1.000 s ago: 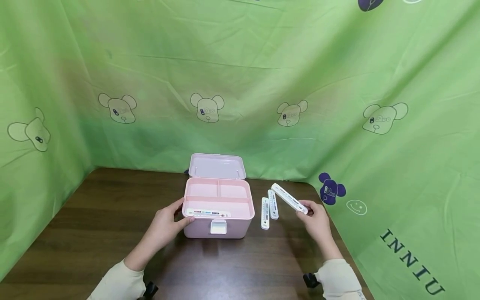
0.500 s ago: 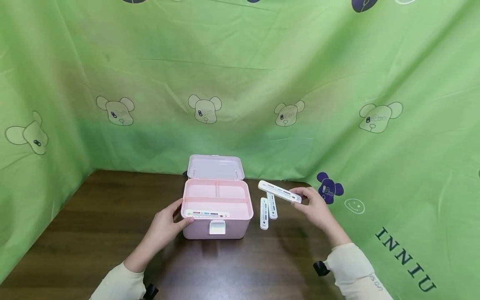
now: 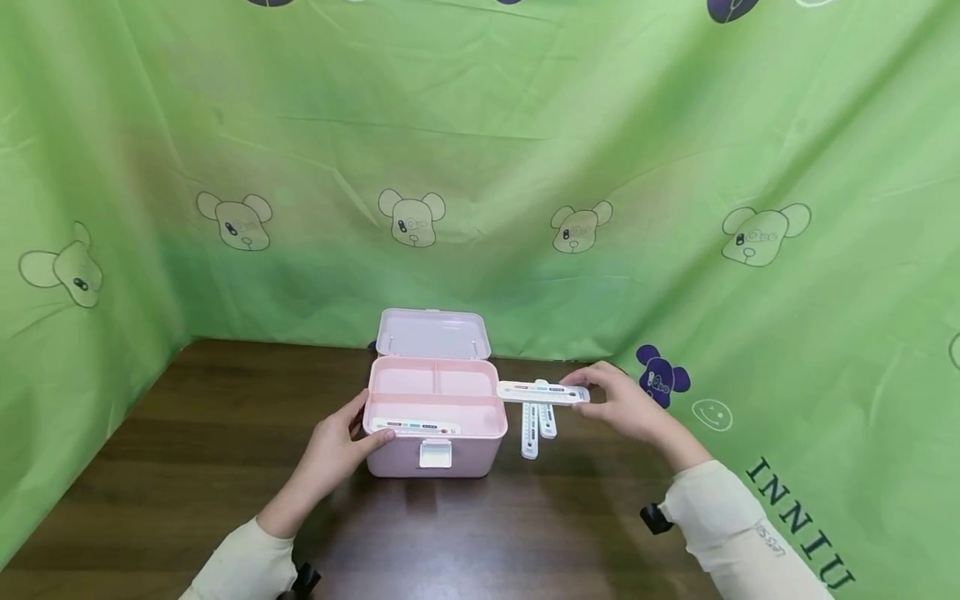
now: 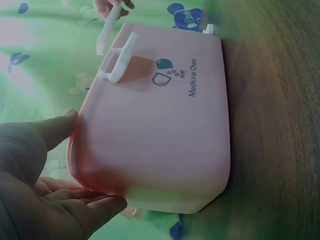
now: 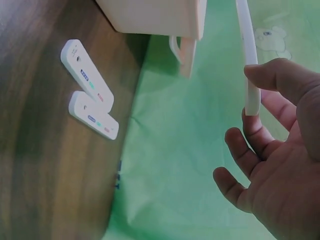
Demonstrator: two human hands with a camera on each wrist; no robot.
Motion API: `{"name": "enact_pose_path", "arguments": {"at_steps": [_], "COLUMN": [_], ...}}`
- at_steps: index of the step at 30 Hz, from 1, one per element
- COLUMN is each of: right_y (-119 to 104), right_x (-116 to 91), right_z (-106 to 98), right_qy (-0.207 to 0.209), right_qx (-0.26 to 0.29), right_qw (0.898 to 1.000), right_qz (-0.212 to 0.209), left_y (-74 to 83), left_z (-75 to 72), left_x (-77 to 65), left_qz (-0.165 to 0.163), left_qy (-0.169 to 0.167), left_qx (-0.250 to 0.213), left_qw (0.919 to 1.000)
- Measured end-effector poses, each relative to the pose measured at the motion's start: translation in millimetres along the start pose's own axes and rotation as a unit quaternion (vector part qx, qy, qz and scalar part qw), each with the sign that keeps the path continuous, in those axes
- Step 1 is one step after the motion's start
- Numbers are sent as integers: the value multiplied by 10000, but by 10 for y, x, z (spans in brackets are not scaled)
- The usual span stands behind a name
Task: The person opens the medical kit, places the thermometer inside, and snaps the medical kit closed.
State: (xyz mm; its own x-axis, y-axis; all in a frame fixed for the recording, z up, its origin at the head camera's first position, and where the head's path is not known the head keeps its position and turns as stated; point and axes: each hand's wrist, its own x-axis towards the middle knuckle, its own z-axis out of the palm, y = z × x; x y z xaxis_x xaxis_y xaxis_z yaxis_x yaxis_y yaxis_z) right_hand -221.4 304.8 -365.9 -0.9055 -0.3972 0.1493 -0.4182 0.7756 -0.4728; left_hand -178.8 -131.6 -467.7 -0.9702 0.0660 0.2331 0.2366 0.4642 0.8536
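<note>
A pink medicine box (image 3: 472,461), printed "Medicine Chest" in the left wrist view, stands with its lid (image 3: 432,335) tipped back. My left hand (image 3: 335,452) holds its front left corner, thumb at the front rim, fingers along the side. Inside the front compartment lies a white strip-shaped thermometer (image 3: 415,427). My right hand (image 3: 617,404) pinches another thermometer (image 3: 536,392) by its right end. It is level above the table, its left tip at the box's right rim. Two more thermometers lie below it on the table, one at the left (image 3: 529,437) and one at the right (image 3: 547,423).
Two smaller compartments (image 3: 402,377) sit at the back of the box, behind a divider. A white latch (image 3: 436,454) hangs on the front. The dark wooden table (image 3: 247,417) meets a green printed cloth (image 3: 495,150) at the back and both sides.
My right hand has carried its thermometer left toward the box, turning it from slanted to nearly level. The left hand and box stay in place.
</note>
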Motion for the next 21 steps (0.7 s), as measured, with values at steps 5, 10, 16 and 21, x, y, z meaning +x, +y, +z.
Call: {"name": "enact_pose_path", "arguments": {"at_steps": [5, 10, 16, 21], "right_y": [-95, -178, -335, -456], "right_x": [93, 213, 396, 516], "right_z": [-8, 7, 18, 25], "right_qy": [-156, -276, -525, -647], "right_qx": [-225, -704, -1131, -1141], "right_qw": [9995, 9959, 9883, 9859], "right_qz": [-142, -489, -876, -1037], "left_y": [11, 12, 13, 26], "left_z": [-11, -1, 1, 16], "left_x": [-1, -2, 8, -1], "left_qz": [14, -91, -199, -170], "left_qy": [18, -40, -52, -105], "left_qx": [281, 280, 172, 124], "left_qw": [9996, 9996, 9996, 9997]}}
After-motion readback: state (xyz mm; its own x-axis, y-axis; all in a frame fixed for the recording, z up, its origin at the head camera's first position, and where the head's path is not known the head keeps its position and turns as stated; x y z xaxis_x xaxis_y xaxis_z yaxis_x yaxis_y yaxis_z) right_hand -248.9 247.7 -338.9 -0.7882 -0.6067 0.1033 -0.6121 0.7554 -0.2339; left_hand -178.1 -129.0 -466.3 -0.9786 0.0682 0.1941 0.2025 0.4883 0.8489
